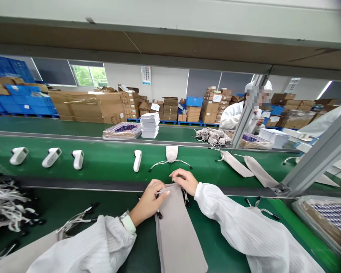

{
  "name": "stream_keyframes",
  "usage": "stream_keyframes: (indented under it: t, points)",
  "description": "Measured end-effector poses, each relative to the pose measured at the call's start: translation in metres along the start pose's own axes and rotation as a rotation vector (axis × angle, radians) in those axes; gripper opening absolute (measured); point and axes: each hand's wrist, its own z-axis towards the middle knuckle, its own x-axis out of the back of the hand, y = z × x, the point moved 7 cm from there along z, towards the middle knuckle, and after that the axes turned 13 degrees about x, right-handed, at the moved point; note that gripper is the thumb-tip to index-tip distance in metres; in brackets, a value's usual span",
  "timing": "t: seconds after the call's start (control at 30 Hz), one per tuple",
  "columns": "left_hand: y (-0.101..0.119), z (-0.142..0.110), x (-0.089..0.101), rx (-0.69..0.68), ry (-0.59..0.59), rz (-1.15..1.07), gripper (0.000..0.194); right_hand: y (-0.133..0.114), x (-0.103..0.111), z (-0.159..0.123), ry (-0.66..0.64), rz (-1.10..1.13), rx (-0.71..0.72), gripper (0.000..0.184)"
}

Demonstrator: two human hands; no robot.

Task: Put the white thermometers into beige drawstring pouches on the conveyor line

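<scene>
Head view: one stack of grey pouches, several layers, exact count unclear. Stack lies mid-bench, running from the far edge toward the near edge, cut off by the frame bottom. Left hand: fingers closed on the stack's top left corner, thumb on the upper face, others at the far end; a black cord end hangs just below. Right hand: fingers bent, tips nearly together at the top end's right side, cords beneath; whether they grip anything, cannot tell.

Bench, left edge: one heap of white cords, with pouch fabric beside it, plus grey pouch fabric toward the near left corner, partly under the left sleeve. Bench, right edge: one plastic-wrapped tray, patterned contents.

Green belt past the bench's far edge: four whole white devices, at least one more cut off at its left end. Also one short pouch, cords spread both sides, mid-belt; two long pouches slanting right of it; another partly hidden by the metal post.

Far surface: two trays, two white paper stacks, one pouch pile, uncountable. One person in white behind.
</scene>
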Motion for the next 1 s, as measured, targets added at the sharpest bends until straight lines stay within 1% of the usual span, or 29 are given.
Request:
stream_keyframes:
  t: [0.03, 0.07, 0.1, 0.17, 0.2, 0.27, 0.3, 0.33, 0.4, 0.47, 0.53, 0.57, 0.63, 0.7, 0.77, 0.83, 0.87, 0.9, 0.93, 1.0]
  points:
    - [0.001, -0.001, -0.001, -0.014, 0.007, 0.042, 0.02, 0.0, 0.001, 0.011, 0.028, -0.076, -0.041, 0.015]
    - [0.003, -0.002, -0.002, -0.029, 0.015, 0.088, 0.019, -0.002, -0.002, 0.024, 0.018, -0.166, -0.072, 0.015]
    - [0.006, -0.004, -0.003, -0.05, 0.019, 0.137, 0.019, -0.003, -0.011, 0.04, -0.027, -0.252, -0.095, 0.014]
    - [0.013, -0.008, -0.007, -0.101, 0.017, 0.236, 0.016, -0.002, -0.039, 0.074, -0.162, -0.374, -0.123, 0.012]
    - [0.016, -0.01, -0.009, -0.13, 0.01, 0.283, 0.014, 0.0, -0.054, 0.091, -0.198, -0.406, -0.137, 0.016]
    - [0.02, -0.015, -0.013, -0.176, 0.001, 0.362, 0.013, 0.007, -0.081, 0.12, -0.208, -0.45, -0.168, 0.031]
    - [0.021, -0.017, -0.015, -0.19, 0.007, 0.391, 0.016, 0.012, -0.093, 0.131, -0.204, -0.469, -0.188, 0.038]
    - [0.022, -0.018, -0.016, -0.196, 0.02, 0.41, 0.02, 0.018, -0.103, 0.141, -0.201, -0.48, -0.215, 0.043]
    - [0.021, -0.02, -0.017, -0.193, 0.037, 0.426, 0.027, 0.033, -0.115, 0.152, -0.198, -0.473, -0.28, 0.047]
    - [0.02, -0.02, -0.018, -0.186, 0.022, 0.428, 0.026, 0.046, -0.118, 0.155, -0.194, -0.429, -0.333, 0.046]
    - [0.021, -0.019, -0.018, -0.172, 0.001, 0.427, 0.019, 0.055, -0.107, 0.151, -0.173, -0.367, -0.357, 0.051]
    - [0.021, -0.018, -0.017, -0.162, -0.002, 0.417, 0.017, 0.056, -0.096, 0.147, -0.155, -0.331, -0.359, 0.055]
    - [0.023, -0.016, -0.011, -0.13, 0.016, 0.361, 0.019, 0.052, -0.066, 0.133, -0.115, -0.276, -0.358, 0.064]
    - [0.025, -0.013, -0.005, -0.092, 0.034, 0.263, 0.023, 0.035, -0.029, 0.113, -0.041, -0.152, -0.327, 0.07]
    - [0.027, -0.01, 0.001, -0.057, 0.046, 0.166, 0.025, 0.007, 0.005, 0.093, 0.076, 0.14, -0.243, 0.074]
    - [0.031, -0.01, 0.004, -0.03, 0.048, 0.096, 0.027, -0.022, 0.029, 0.072, 0.186, 0.477, -0.166, 0.077]
    - [0.033, -0.01, 0.006, -0.023, 0.046, 0.069, 0.027, -0.033, 0.035, 0.062, 0.212, 0.6, -0.156, 0.076]
    - [0.036, -0.01, 0.008, -0.021, 0.047, 0.044, 0.028, -0.04, 0.037, 0.053, 0.206, 0.665, -0.173, 0.072]
    - [0.038, -0.011, 0.01, -0.02, 0.049, 0.014, 0.029, -0.045, 0.035, 0.045, 0.172, 0.699, -0.209, 0.066]
    - [0.042, -0.011, 0.015, -0.007, 0.065, -0.057, 0.03, -0.048, 0.022, 0.032, 0.047, 0.684, -0.283, 0.041]
